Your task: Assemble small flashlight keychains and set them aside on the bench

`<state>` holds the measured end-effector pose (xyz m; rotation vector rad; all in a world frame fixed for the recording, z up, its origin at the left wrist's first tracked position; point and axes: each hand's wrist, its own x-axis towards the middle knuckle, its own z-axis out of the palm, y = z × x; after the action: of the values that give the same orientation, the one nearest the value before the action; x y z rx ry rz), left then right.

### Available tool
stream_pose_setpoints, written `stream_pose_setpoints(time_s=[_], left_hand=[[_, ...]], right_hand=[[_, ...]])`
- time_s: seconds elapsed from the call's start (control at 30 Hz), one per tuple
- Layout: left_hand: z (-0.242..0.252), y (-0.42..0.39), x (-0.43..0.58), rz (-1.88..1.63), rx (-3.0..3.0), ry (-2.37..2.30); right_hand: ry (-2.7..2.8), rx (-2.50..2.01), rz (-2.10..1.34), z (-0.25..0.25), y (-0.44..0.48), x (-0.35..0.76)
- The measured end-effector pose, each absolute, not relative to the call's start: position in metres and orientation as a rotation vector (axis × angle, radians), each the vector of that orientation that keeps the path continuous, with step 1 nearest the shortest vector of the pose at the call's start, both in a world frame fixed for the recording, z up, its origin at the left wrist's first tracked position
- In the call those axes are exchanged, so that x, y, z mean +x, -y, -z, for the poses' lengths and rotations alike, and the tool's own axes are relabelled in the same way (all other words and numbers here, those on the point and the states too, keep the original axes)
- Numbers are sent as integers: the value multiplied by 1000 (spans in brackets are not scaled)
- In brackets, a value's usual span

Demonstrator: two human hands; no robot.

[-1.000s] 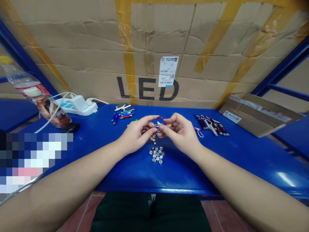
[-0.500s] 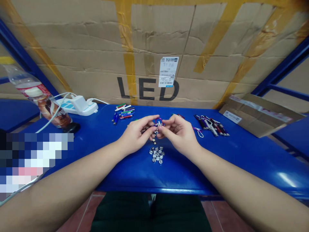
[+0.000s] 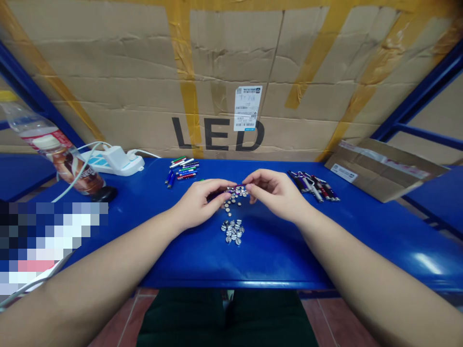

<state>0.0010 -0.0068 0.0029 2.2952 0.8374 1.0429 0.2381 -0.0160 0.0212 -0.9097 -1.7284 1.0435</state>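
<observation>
L hand (image 3: 198, 202) & R hand (image 3: 277, 193) over small metal bits (image 3: 236, 193), prob. screws

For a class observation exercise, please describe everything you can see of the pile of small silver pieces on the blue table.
The pile of small silver pieces is a loose cluster of round, shiny, metal-looking discs, many with a dark slot across the face, like screw heads. Some lie against or over one another, and the exact count is hard to tell. It rests directly on the blue table, nearer the person than the left hand and right hand, and neither hand touches it.
</observation>
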Motion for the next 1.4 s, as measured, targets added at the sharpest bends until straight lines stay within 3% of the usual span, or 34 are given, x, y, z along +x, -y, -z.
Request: stream_pose_setpoints(time_s=[0.17,0.3,0.57,0.83,1.1,1.4], left_hand=[[-3,9,2,-1012,2192,-778],[-3,10,1,-984,2158,-735],[-2,6,-4,-1002,2212,-787],[-3,4,-6,-1011,2307,-816],[-5,4,-5,-1021,2356,-815],[-13,-6,-19,-1104,2427,-1049]], right_hand=[[1684,-801,-1292,-15,15,228],[1629,-780,-1284,-15,13,229],[1424,-955,-996,-33,-16,295],[1290,-1207,-773,-4,-69,351],[1732,-1727,-69,8,-81,363],[2092,-1824,40,17,-89,372]])
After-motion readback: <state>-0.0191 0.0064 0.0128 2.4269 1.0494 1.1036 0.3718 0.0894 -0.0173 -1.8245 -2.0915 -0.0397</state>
